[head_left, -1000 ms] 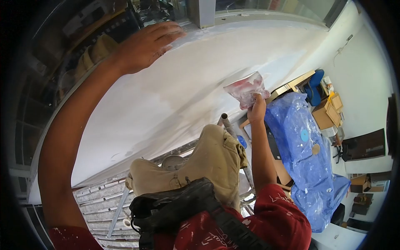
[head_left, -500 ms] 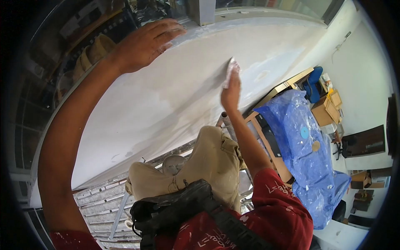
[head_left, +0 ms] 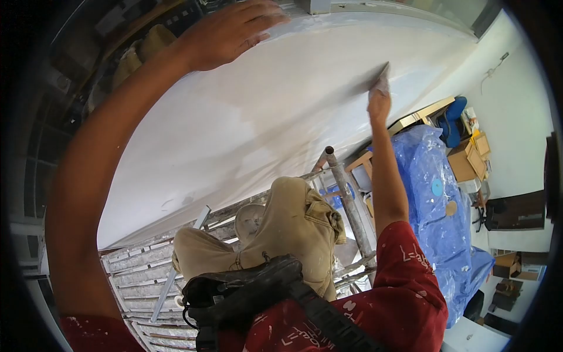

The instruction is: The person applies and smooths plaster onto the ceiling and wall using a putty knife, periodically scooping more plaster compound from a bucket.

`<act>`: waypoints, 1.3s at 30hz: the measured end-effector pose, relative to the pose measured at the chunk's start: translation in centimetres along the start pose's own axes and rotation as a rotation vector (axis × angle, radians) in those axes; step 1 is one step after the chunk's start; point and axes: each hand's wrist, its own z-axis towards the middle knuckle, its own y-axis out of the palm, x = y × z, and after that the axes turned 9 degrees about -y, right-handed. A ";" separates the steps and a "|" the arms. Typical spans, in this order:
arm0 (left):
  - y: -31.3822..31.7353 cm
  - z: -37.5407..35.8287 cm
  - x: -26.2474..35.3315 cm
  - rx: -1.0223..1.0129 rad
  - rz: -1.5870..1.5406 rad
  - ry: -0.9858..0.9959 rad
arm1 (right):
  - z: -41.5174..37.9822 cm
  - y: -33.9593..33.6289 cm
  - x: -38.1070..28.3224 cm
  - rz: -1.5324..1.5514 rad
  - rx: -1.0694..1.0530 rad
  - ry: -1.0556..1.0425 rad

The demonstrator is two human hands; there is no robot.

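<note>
My left hand rests along the top edge of the wall under the window, fingers stretched out and holding nothing. Out to the right, my right hand presses a thin flat piece that looks like sandpaper to the pale wall. White dust coats its fingers, and only the narrow edge of the piece shows. Patches of white and beige filler mark the wall. A dark shadow stretches left from the right hand.
I sit or crouch on a slatted scaffold platform, with a metal scaffold pole to my right. A bowl-like container lies by my knees. Beyond are a blue plastic sheet, cardboard boxes and a blue chair.
My right hand has slid right and slightly up along the wall with the thin piece. The left hand keeps to the top edge, appearing higher as the view shifts.
</note>
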 end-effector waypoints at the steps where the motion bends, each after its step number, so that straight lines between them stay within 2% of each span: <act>1: -0.1 0.0 0.1 -0.017 -0.017 -0.010 | -1.7 2.3 -3.5 -0.080 0.035 -0.117; 3: -0.3 0.0 0.2 -0.044 -0.048 -0.030 | -7.7 6.7 -8.8 -0.046 0.043 -0.270; 4: -0.3 0.1 -0.2 -0.042 -0.064 -0.020 | -11.5 8.6 -11.9 0.019 -0.058 -0.246; 5: 0.2 0.1 -0.7 -0.040 -0.083 -0.006 | -15.8 9.8 -15.8 0.075 -0.087 -0.336; 7: 0.8 0.1 -1.0 -0.011 -0.091 0.009 | -21.8 9.2 -21.1 0.214 -0.367 -0.379; 8: 1.1 0.1 -1.0 0.008 -0.085 0.009 | -23.0 7.5 -23.6 0.282 -0.397 -0.358; 11: 0.8 -0.2 -0.7 0.050 -0.105 0.019 | -20.8 6.7 -18.9 0.170 -0.171 -0.199; 13: 0.5 -0.3 -0.7 0.064 -0.112 0.021 | -16.7 5.5 -20.6 0.073 0.018 -0.172; 14: 0.6 -0.2 -0.7 0.067 -0.112 0.016 | -15.5 6.8 -20.8 0.003 -0.038 -0.165; 15: 0.8 -0.2 -0.8 0.069 -0.114 0.012 | -15.5 10.1 -19.0 -0.066 -0.076 -0.333; 16: 1.1 -0.1 -0.9 0.079 -0.114 0.017 | -15.9 12.3 -22.0 -0.050 -0.133 -0.263; 17: 1.5 0.0 -1.2 0.087 -0.114 0.021 | -17.6 14.9 -24.1 -0.113 -0.133 -0.284; 18: 1.6 0.0 -1.3 0.093 -0.112 0.026 | -19.9 15.7 -26.4 -0.052 -0.140 -0.304; 20: 0.9 -0.2 -1.0 0.090 -0.108 0.013 | -24.8 14.2 -27.9 0.044 -0.430 -0.283; 21: 0.7 -0.3 -0.7 0.083 -0.113 0.012 | -26.7 12.4 -27.2 0.190 -0.500 -0.437; 23: 0.5 0.0 -0.8 0.074 -0.145 0.007 | -26.9 8.2 -26.4 0.127 -0.735 -0.190; 25: 0.6 -0.2 -0.9 0.089 -0.169 0.005 | -23.8 7.4 -19.6 0.121 -0.438 -0.232; 26: 0.6 -0.2 -0.8 0.111 -0.174 0.013 | -20.8 6.4 -17.1 0.189 -0.269 -0.160; 27: 0.7 -0.2 -0.6 0.127 -0.184 0.025 | -17.7 5.2 -15.5 0.046 -0.170 -0.170; 29: 0.6 -0.3 -0.6 0.140 -0.149 0.038 | -12.8 3.4 -16.2 0.046 -0.046 -0.086; 32: 0.3 -0.3 -0.5 0.077 -0.147 0.024 | -11.9 8.0 -16.8 0.032 -0.159 -0.315; 33: 0.1 -0.2 -0.5 0.044 -0.153 0.016 | -15.4 10.9 -20.0 0.012 -0.113 -0.308; 34: 0.3 -0.1 -0.5 0.046 -0.170 0.005 | -18.8 12.5 -23.2 0.061 -0.094 -0.479; 37: 0.7 -0.1 -0.6 0.062 -0.191 0.001 | -27.2 11.8 -28.3 0.304 -0.573 -0.459; 39: 0.6 -0.3 -0.7 0.088 -0.177 0.018 | -27.1 8.9 -28.9 0.328 -0.553 -0.332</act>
